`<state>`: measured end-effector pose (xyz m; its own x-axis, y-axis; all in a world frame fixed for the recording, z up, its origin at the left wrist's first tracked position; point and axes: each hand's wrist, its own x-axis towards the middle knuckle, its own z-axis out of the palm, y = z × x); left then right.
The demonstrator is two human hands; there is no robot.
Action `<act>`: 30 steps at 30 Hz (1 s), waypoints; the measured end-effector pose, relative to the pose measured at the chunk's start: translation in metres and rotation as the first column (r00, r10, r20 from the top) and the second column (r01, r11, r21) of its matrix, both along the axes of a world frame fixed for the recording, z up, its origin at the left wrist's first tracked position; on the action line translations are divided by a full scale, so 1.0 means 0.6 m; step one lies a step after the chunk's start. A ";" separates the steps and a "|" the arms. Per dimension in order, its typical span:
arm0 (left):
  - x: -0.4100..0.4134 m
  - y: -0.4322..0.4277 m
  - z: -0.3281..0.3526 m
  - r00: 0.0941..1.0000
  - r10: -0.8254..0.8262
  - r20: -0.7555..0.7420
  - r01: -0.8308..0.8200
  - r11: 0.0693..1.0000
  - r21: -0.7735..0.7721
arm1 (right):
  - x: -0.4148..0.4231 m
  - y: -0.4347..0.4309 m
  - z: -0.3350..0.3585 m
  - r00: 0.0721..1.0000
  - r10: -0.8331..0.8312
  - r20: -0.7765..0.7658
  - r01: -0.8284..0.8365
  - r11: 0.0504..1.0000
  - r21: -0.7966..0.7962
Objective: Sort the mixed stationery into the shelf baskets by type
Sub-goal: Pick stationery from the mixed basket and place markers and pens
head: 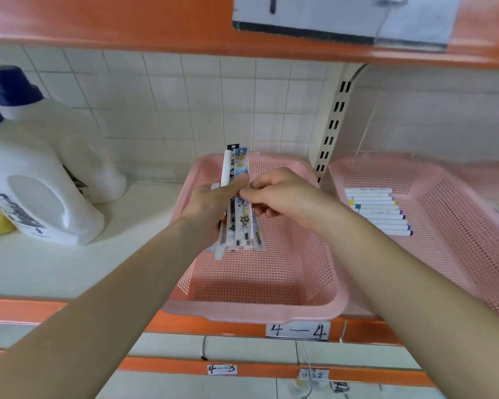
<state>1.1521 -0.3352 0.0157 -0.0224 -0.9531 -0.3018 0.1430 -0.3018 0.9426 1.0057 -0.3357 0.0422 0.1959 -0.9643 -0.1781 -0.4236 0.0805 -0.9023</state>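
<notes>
Pens [240,217] in printed packets, their middles hidden by the left hand [211,210] gripping the bundle, hang over the mesh floor of a pink basket [260,311] at the front of the shelf [23,269] as the right hand [281,197] pinches seemingly one packet, while a neighbouring basket [455,194] of markers [379,211] is cut off at right.

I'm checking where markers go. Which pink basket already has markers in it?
The pink basket just right of the slotted upright: a row of white markers lies on its floor. The left basket, above the 4-4 label, shows bare mesh.
</notes>
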 end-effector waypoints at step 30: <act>0.048 -0.016 -0.006 0.999 -0.041 0.010 0.040 0.995 0.087 | 0.014 -0.068 -0.096 0.712 -0.031 -0.702 0.089 0.995 0.045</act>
